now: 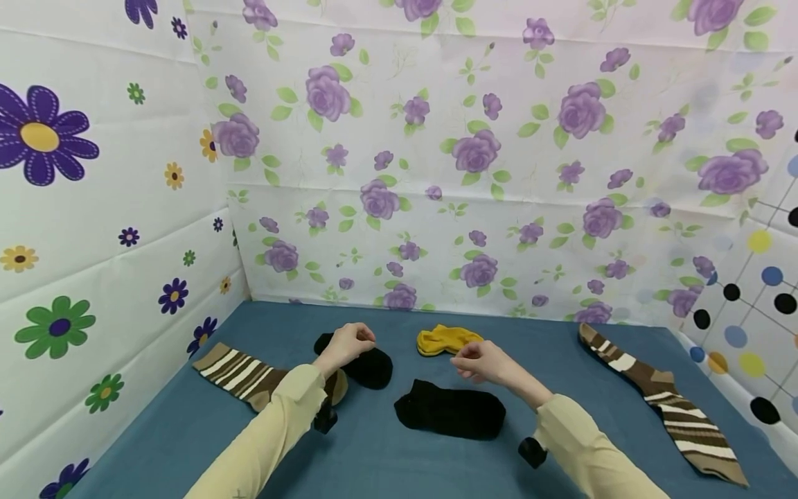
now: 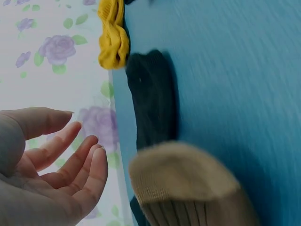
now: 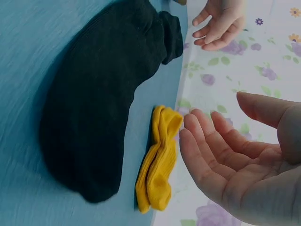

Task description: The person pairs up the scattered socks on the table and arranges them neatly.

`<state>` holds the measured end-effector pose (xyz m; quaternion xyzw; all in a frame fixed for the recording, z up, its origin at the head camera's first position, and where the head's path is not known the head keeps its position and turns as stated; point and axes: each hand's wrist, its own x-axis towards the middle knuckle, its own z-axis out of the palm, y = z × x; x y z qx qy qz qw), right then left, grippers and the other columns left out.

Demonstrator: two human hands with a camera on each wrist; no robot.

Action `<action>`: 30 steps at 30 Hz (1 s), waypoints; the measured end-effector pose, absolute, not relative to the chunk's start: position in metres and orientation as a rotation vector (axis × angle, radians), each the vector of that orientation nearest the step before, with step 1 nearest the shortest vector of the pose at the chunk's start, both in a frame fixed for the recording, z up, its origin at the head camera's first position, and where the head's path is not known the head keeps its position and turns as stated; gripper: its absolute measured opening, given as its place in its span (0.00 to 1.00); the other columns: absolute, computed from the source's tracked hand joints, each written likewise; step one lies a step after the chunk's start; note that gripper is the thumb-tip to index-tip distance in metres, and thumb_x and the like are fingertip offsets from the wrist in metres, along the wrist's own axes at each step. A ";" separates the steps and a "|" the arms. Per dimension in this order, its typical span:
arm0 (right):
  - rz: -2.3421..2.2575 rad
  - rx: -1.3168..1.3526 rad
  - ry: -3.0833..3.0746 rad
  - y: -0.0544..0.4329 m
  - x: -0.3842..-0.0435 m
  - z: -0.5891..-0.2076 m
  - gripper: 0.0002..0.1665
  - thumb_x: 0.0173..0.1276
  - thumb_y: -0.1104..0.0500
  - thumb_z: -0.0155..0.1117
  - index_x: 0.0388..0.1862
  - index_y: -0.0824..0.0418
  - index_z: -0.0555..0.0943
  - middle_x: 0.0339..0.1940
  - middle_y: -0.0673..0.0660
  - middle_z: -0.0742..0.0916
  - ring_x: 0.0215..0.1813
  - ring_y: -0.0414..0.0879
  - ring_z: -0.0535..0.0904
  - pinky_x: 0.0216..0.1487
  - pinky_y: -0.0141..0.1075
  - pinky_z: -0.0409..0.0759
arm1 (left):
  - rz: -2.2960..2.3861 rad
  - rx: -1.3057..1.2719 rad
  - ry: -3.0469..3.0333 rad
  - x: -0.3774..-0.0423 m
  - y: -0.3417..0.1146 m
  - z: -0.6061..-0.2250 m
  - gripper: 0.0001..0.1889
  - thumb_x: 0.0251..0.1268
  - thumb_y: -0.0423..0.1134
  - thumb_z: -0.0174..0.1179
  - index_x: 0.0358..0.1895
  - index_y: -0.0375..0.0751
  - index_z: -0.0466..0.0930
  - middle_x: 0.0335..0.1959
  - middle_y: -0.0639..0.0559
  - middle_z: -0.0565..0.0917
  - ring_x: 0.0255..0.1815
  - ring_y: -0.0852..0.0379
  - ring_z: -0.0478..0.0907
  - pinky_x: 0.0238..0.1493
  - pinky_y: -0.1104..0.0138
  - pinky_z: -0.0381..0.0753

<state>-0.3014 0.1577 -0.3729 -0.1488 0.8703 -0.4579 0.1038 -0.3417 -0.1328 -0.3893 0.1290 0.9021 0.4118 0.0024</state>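
Observation:
Above a black sock [image 1: 372, 369] at left centre hovers my left hand [image 1: 344, 346], its fingers loosely bent and holding nothing. A striped brown, tan and white sock [image 1: 240, 374] lies left of it, partly hidden by my sleeve; its tan end [image 2: 183, 165] looms close in the left wrist view. My right hand [image 1: 486, 362], also holding nothing, hangs relaxed between a bunched yellow sock [image 1: 445, 340] and a second black sock [image 1: 449, 410]. In the right wrist view its fingers [image 3: 211, 165] appear beside the yellow sock, apart from the black one.
Another striped sock [image 1: 670, 405] stretches along the right side of the blue table [image 1: 386, 461]. Floral sheets [image 1: 424, 235] rise at the back and left, and a dotted sheet [image 1: 748, 305] on the right. Dark wrist cameras [image 1: 532, 452] sit under both forearms.

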 end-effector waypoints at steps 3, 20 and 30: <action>-1.370 -0.459 2.567 0.151 -0.303 -0.373 0.15 0.66 0.55 0.58 0.41 0.67 0.77 0.32 0.59 0.82 0.37 0.54 0.79 0.36 0.45 0.77 | 1.238 0.367 2.881 -0.342 -0.140 -0.388 0.05 0.61 0.31 0.56 0.38 0.34 0.77 0.32 0.48 0.76 0.35 0.49 0.75 0.35 0.60 0.74; -1.561 -0.444 2.448 0.122 -0.306 -0.377 0.22 0.65 0.58 0.60 0.51 0.73 0.72 0.41 0.58 0.79 0.45 0.57 0.76 0.41 0.45 0.76 | 1.005 0.360 3.122 -0.341 -0.177 -0.392 0.04 0.60 0.27 0.54 0.37 0.28 0.75 0.31 0.45 0.73 0.32 0.49 0.71 0.34 0.58 0.72; -1.657 -0.366 2.384 0.096 -0.314 -0.379 0.26 0.63 0.59 0.61 0.55 0.75 0.69 0.47 0.62 0.77 0.48 0.57 0.74 0.44 0.44 0.75 | 0.811 0.250 3.221 -0.349 -0.190 -0.398 0.03 0.58 0.26 0.54 0.35 0.29 0.74 0.31 0.43 0.72 0.32 0.48 0.70 0.33 0.58 0.71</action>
